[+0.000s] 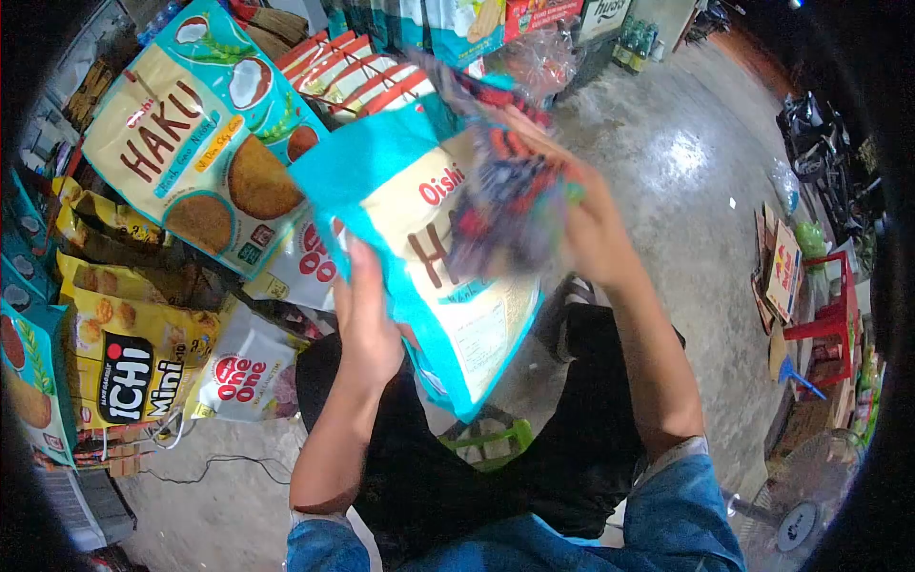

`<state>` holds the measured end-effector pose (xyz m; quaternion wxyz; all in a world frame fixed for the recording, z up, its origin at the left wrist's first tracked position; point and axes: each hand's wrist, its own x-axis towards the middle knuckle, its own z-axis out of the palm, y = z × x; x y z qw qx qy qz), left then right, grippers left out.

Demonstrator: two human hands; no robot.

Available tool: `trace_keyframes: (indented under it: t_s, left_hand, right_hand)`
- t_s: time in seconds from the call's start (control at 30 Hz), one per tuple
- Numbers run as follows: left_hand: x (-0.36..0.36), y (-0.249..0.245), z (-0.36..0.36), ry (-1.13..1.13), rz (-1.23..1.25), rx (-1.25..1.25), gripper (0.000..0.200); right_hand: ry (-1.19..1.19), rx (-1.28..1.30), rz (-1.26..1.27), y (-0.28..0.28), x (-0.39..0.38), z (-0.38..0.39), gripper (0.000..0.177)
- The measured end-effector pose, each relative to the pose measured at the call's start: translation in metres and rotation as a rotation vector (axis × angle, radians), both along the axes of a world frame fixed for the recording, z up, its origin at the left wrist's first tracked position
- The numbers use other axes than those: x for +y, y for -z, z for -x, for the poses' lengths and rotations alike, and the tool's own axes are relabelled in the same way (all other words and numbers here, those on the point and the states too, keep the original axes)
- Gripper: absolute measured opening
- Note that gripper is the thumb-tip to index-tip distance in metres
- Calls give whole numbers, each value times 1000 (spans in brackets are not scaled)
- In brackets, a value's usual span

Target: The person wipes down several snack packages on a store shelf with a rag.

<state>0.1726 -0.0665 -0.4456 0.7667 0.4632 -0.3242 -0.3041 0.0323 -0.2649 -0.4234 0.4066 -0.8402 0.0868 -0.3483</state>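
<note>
My left hand grips the left edge of a teal and cream Oishi Haku snack bag, held tilted above my lap. In my right hand is a crumpled, multicoloured patterned cloth, smeared by motion. It lies across the bag's printed front and hides part of the lettering. Just left of the held bag, a second Haku bag with coconut pictures leans on the pile. Below that one are a white One One bag and a yellow Ichi Mini bag.
Red-and-cream packages stand behind the held bag. A green plastic stool shows between my legs. To the right are a red plastic stool, a fan and cardboard pieces. A thin black cable runs over the floor at left.
</note>
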Motion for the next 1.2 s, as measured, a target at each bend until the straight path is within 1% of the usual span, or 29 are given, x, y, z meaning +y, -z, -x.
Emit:
trace_keyframes:
  t_s: [0.07,0.1,0.13,0.17,0.2,0.23,0.3,0.33,0.37,0.4,0.43,0.47,0.5,0.53,0.63,0.67,0.7,0.73,0.8,0.83,0.9,0.93,1.0,1.03,1.07,1.1,1.13,1.2]
  left_hand:
    - [0,1,-6,-25,-66,-62,60]
    - [0,4,-10,-40,-53,-127,59]
    - [-1,3,-11,-42,-50,-132,59]
    - [-2,-1,-10,-32,-27,-104,58]
    - [-4,-3,-8,-23,-2,-73,57]
    - [-5,-4,-7,-26,3,-70,57]
    - [-5,-5,-5,0,-32,-61,57]
    - [-6,-4,-4,-12,-63,-9,56]
    - [-3,1,-2,-8,-62,-13,56]
    - [4,11,-2,-15,-124,-186,57]
    - [3,23,-6,5,-127,-215,56]
    - [1,26,-7,25,-129,-244,56]
    - [-2,26,-8,45,-131,-273,56]
    - [7,23,-2,21,-60,-146,54]
    - [8,12,4,-13,13,-14,51]
    - [7,17,0,19,25,-8,54]
    - [7,20,-5,53,34,0,61]
    - [12,19,-12,113,-12,114,63]
    - [10,11,-25,219,157,124,64]
    - [10,8,-25,174,196,126,66]
    - [9,2,-25,83,272,124,70]
    - [7,6,-33,87,305,67,72]
    - [3,6,-43,12,278,-35,70]
    - [0,5,-44,-23,247,-49,69]
    - [-1,3,-43,-30,210,4,68]
    - [-4,-3,-40,-27,192,127,63]
    - [-7,-9,-37,-31,178,252,60]
    - [-13,-5,-37,-96,218,271,60]
  right_hand:
    - [193,-9,-482,48,-25,11,45]
    - [301,-32,-474,52,-28,9,44]
    - [409,-53,-468,55,-32,7,42]
    - [349,-280,-755,15,-7,-2,40]
    - [278,-507,-1035,-7,9,-5,38]
    - [276,-504,-1031,-6,15,0,38]
    - [266,-425,-796,-6,31,9,43]
    - [219,-240,-635,-10,48,11,47]
    - [127,-72,-259,-20,61,4,46]
    - [65,25,188,-30,74,-2,48]
    - [0,10,549,-40,86,-9,52]
    - [86,42,725,-35,95,-14,47]
    - [91,44,717,-32,93,-14,47]
    - [69,59,695,-29,86,-16,47]
    - [45,72,692,-24,75,-17,48]
    - [4,34,662,-23,72,-16,48]
    - [-36,-3,627,-21,68,-14,50]
    - [-18,-5,619,-17,64,-13,50]
    - [51,0,614,-7,46,-9,51]
    - [100,3,620,-2,35,-7,52]
    - [211,79,342,11,22,-6,51]
    - [210,79,342,20,12,-4,51]
    - [167,-114,-353,26,5,-3,52]
    - [165,-103,-359,30,9,0,52]
    - [146,-212,-411,15,25,0,54]
    - [140,-237,-370,5,37,0,52]
    - [103,-191,-222,1,50,4,50]
    - [-108,-25,405,0,76,3,47]
